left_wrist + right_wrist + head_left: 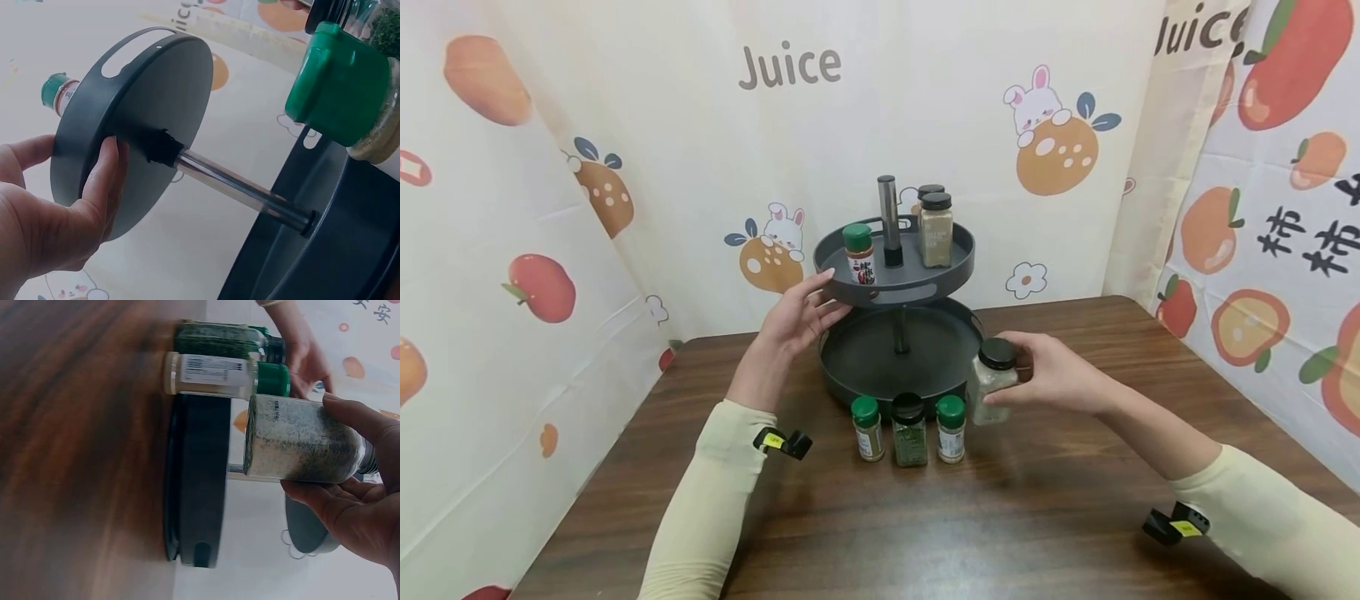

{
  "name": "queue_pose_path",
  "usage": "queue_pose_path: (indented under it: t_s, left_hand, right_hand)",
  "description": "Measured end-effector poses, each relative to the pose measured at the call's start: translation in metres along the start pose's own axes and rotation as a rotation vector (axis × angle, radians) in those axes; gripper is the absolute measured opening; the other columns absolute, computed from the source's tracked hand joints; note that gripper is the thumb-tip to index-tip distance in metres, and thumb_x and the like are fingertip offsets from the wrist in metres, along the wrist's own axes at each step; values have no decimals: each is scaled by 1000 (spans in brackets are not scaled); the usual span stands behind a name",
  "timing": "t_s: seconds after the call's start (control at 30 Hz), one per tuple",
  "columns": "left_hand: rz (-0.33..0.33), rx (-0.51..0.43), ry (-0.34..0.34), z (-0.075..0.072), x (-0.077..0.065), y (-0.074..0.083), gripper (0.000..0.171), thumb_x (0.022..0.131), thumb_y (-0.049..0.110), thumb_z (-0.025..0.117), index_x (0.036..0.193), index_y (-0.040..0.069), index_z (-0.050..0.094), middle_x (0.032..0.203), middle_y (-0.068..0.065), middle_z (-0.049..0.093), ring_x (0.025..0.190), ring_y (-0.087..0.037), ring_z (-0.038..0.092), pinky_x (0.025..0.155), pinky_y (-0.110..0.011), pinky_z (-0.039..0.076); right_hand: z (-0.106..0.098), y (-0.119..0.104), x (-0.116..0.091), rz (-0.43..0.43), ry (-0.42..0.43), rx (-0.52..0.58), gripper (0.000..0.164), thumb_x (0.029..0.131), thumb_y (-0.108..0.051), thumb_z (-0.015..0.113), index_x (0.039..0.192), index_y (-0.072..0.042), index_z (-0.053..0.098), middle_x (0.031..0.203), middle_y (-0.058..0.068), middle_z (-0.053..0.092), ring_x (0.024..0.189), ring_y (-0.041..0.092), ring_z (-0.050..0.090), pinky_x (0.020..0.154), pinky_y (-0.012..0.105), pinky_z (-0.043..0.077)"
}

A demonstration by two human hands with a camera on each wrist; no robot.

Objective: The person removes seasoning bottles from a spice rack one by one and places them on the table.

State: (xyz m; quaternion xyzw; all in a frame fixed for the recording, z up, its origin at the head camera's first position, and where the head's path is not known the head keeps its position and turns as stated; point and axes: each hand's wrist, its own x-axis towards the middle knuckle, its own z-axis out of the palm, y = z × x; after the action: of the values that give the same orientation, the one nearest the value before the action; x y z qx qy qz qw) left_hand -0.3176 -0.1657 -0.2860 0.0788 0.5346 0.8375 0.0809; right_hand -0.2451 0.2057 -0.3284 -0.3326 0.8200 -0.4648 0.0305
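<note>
My left hand (797,315) grips the upper tier's rim at its left side, with fingers (103,169) against the underside. That tier belongs to a dark two-tier spice rack (898,293) with a metal post. In my right hand (1052,375) is a clear, square spice jar (303,439) with a black lid, held off the table at the lower tier's right front edge. On the upper tier stand a green-capped spice bottle (860,254) and a black-lidded beige spice jar (937,233), with another black lid partly hidden behind. The lower tier (880,354) shows its bare floor.
In front of the rack, a row on the wooden table (865,533) holds a green-capped bottle (868,429), a black-capped jar of green herbs (910,433) and another green-capped bottle (951,429). Printed curtains (700,167) hang behind and at both sides.
</note>
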Motion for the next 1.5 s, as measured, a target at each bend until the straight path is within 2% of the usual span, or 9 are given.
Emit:
queue_pose_path:
  t_s: [0.37,0.67,1.07,1.23,1.5]
  left_hand:
    - [1,18,12,-1,-2,0,79,92,29,70,155,11,27,146,-17,44,107,-27,65,84,-33,59]
    - [5,9,29,-2,-3,0,76,92,29,70,154,12,30,144,-17,45,106,-27,66,84,-33,59]
    - [-1,-13,29,-4,-6,0,77,92,28,70,154,12,29,147,-17,43,107,-27,65,83,-33,59]
    - [9,7,14,-1,-4,0,81,90,30,72,155,11,27,146,-18,44,109,-28,64,86,-33,58]
    - [12,1,18,1,-1,-1,78,92,28,70,155,11,28,144,-17,46,106,-28,66,86,-35,58]
  right_hand:
    - [9,17,-9,20,-52,0,56,73,-24,88,116,-6,59,100,10,69,88,22,68,74,32,62]
    - [9,23,-6,22,-64,-28,56,73,-27,88,116,-6,58,100,9,68,88,19,68,76,33,62]
    - [24,32,-5,22,-107,-58,60,71,-28,89,119,-8,59,101,6,68,88,18,67,74,32,61]
    - [25,33,-7,36,-109,-98,62,71,-31,88,120,-7,59,102,5,68,87,18,65,72,32,59]
    - [25,36,-8,48,-102,-113,63,71,-32,88,121,-7,59,102,4,67,86,18,65,72,32,59]
